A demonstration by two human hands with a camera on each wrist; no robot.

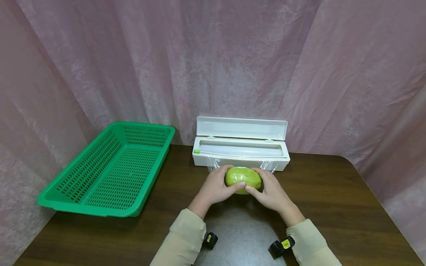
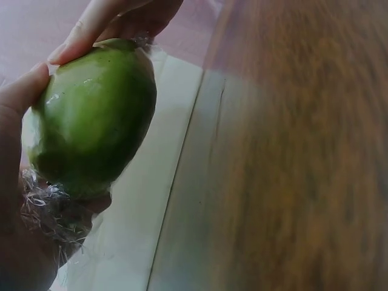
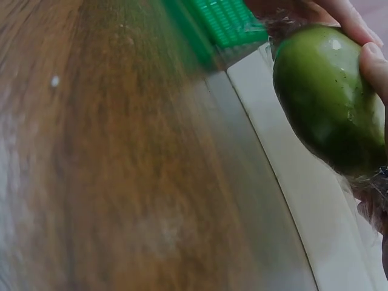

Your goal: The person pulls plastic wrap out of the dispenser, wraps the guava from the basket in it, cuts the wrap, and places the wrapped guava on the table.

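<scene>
Both hands hold a smooth green mango (image 1: 243, 176) just in front of a white cling film dispenser (image 1: 239, 128). My left hand (image 1: 217, 187) grips its left end and my right hand (image 1: 271, 191) its right end, with both thumbs on the near side. Clear cling film (image 1: 213, 162) stretches from the dispenser down to the fruit. In the left wrist view, crumpled film (image 2: 53, 206) bunches at the mango's end by the left palm. The right wrist view has shiny film close over the skin. The fingers behind the fruit are partly hidden.
A green plastic basket (image 1: 133, 216) stands on the left of the brown wooden table (image 1: 332, 207). The dispenser's lid is up, with a film roll (image 1: 241, 150) inside and a small green slider (image 1: 197, 151) at its left. A pink curtain (image 1: 233, 66) hangs behind.
</scene>
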